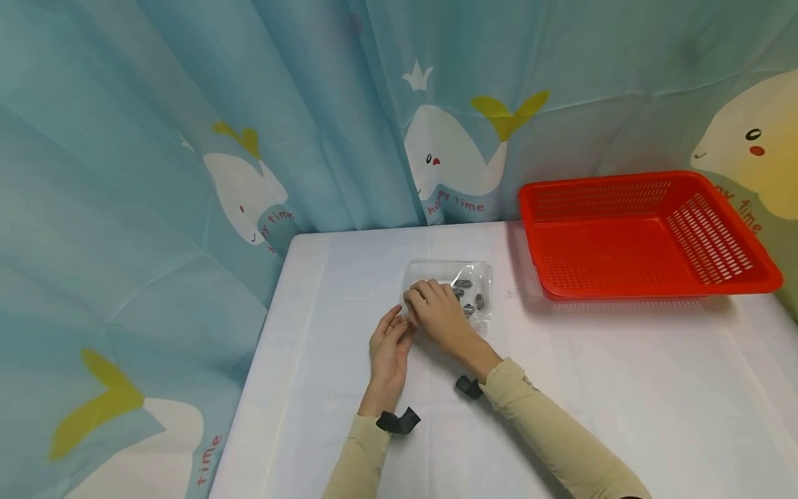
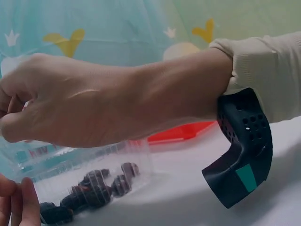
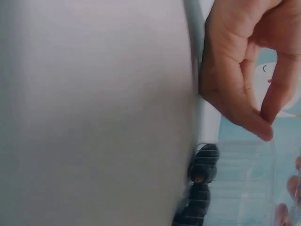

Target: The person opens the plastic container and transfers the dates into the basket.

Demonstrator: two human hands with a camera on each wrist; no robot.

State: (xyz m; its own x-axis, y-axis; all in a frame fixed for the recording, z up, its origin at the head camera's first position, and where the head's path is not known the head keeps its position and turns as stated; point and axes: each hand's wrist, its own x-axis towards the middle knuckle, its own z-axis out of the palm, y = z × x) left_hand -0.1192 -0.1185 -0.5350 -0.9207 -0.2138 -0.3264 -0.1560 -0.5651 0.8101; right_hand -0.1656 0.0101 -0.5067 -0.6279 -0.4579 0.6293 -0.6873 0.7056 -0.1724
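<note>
Right hand: fingers curled, pinching the near-left edge of a clear plastic box at mid-table, holding dark pieces, kind unclear. Wrist bent, forearm in a beige sleeve running off toward 5 o'clock, black strap at the wrist. Left hand: fingers straight and close together, tips touching the box's left corner at the right hand's 7 o'clock; palm resting on the white table. Red basket at 2 o'clock from the box, well apart. On the blue whale curtain behind: "happy time", partly hidden by folds.
</note>
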